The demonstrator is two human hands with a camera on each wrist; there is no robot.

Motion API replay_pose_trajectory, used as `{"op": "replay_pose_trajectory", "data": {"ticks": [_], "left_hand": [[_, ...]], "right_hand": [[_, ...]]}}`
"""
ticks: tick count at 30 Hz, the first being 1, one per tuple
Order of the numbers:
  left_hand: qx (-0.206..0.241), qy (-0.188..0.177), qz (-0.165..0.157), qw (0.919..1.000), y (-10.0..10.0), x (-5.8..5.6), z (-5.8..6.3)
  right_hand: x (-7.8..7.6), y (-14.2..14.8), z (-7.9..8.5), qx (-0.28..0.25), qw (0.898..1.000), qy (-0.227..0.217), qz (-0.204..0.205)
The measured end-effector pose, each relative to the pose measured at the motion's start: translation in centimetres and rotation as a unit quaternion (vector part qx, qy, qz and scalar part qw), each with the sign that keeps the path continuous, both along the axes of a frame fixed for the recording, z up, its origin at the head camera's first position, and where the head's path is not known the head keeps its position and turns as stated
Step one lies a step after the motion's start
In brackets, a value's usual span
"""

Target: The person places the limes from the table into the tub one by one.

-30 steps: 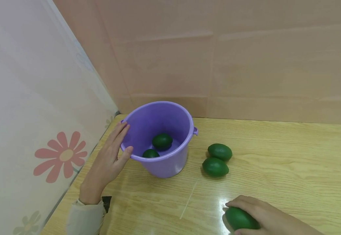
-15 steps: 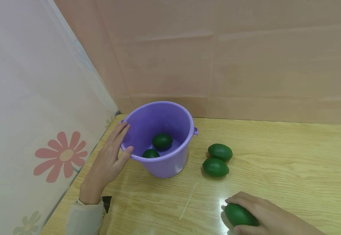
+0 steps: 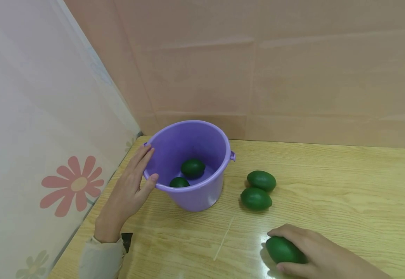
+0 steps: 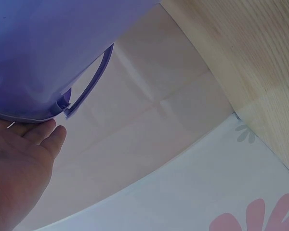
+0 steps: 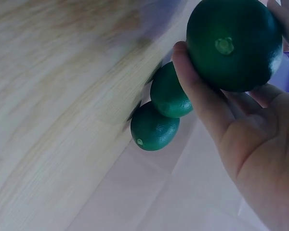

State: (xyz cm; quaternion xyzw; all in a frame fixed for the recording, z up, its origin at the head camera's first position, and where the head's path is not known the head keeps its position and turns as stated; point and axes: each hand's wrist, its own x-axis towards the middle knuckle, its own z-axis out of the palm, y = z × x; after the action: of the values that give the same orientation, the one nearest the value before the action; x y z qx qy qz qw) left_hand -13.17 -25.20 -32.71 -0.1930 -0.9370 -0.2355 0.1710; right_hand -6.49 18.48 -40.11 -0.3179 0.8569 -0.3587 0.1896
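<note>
My left hand (image 3: 127,190) rests on the left rim of a purple bucket (image 3: 202,197), its fingers fairly straight and its thumb over the near edge. In the left wrist view, fingertips (image 4: 47,130) touch the bucket's rim beside the handle joint. Two dark green limes (image 3: 192,167) lie inside the bucket, one partly hidden by the rim. At the lower right, my right hand (image 3: 319,254) grips another lime (image 3: 282,250) between thumb and fingers, low over the table. Two more limes (image 3: 256,199) lie touching each other to the right of the bucket.
The wooden table (image 3: 345,193) meets a pinkish-brown covered wall (image 3: 293,77) at the back. A pale wall covering with flower prints (image 3: 78,185) borders the left. A dark patch (image 3: 127,242) shows by the left sleeve (image 3: 101,257). The bucket's handle (image 4: 98,74) hangs behind it.
My right hand, with the lime in its grip, has moved slightly forward, away from the near table edge. The left hand, the bucket and the other limes have stayed where they were.
</note>
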Motion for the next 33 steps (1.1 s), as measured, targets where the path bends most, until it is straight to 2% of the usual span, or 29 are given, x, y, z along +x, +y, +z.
{"op": "replay_pose_trajectory", "data": {"ticks": [3, 6, 12, 19, 29, 33], "left_hand": [[0.001, 0.001, 0.000, 1.0000, 0.0, 0.0, 0.0], [0.000, 0.002, 0.000, 1.0000, 0.0, 0.0, 0.0], [-0.001, 0.003, -0.001, 1.0000, 0.0, -0.1, 0.0], [-0.003, 0.003, -0.003, 1.0000, 0.0, -0.2, -0.1], [-0.005, 0.001, -0.003, 1.0000, -0.1, -0.2, -0.1], [-0.006, 0.001, -0.003, 1.0000, -0.1, -0.2, -0.1]], "right_hand": [[0.0, -0.2, 0.3, 0.005, 1.000, -0.006, -0.001], [-0.1, -0.3, 0.6, 0.012, 1.000, 0.007, 0.002], [-0.1, -0.5, 0.8, 0.029, 0.996, 0.090, 0.004], [-0.2, -0.6, 1.8, 0.015, 0.999, 0.051, -0.012], [-0.3, -1.1, 2.2, -0.038, 0.987, 0.153, -0.009], [-0.4, -1.3, 2.4, -0.030, 0.986, 0.165, -0.018]]}}
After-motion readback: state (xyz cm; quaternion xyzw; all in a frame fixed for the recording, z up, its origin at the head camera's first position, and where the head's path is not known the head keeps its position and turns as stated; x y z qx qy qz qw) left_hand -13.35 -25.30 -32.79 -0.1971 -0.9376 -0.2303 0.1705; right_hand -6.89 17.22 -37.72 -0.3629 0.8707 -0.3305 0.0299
